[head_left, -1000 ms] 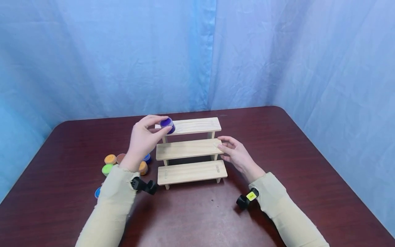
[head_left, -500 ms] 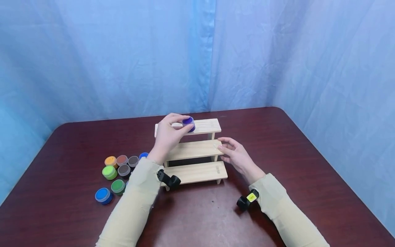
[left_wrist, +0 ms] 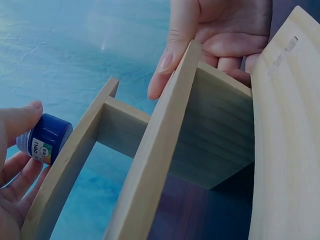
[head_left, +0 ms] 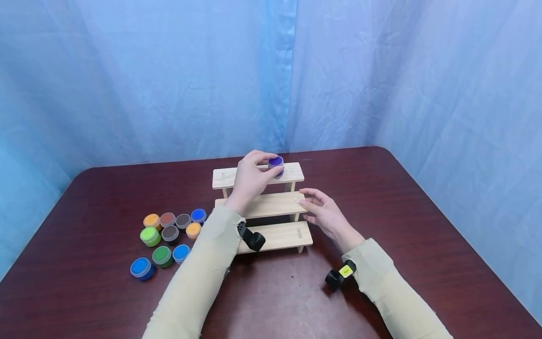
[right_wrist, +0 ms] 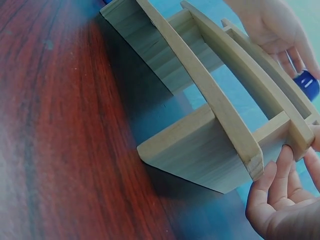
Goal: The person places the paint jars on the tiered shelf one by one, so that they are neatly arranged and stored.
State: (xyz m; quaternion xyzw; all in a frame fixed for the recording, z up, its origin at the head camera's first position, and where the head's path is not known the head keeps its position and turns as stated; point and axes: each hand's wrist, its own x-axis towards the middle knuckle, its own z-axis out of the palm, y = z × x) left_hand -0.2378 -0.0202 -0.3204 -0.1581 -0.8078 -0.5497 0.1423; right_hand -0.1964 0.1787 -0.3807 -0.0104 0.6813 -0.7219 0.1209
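Note:
My left hand (head_left: 251, 179) pinches a small round paint jar (head_left: 276, 164) with a purple lid between thumb and fingers. The jar is at the top step of a three-tier wooden display stand (head_left: 271, 235), towards its right end. In the left wrist view the blue-purple jar (left_wrist: 50, 139), with a printed label, sits close against the top board (left_wrist: 75, 165). My right hand (head_left: 329, 215) holds the right end of the middle step, thumb on top and fingers curled beneath. In the right wrist view, fingertips (right_wrist: 284, 155) touch the stand's side support.
Several paint jars stand in a group on the table left of the stand, among them a light green jar (head_left: 150, 236), a dark green jar (head_left: 163, 255) and a blue jar (head_left: 142, 268). A blue curtain (head_left: 190, 80) hangs behind the dark red table (head_left: 423, 245).
My left hand has carried the purple jar rightwards along the top step, from its left end to near its right end. The right hand has stayed on the middle step.

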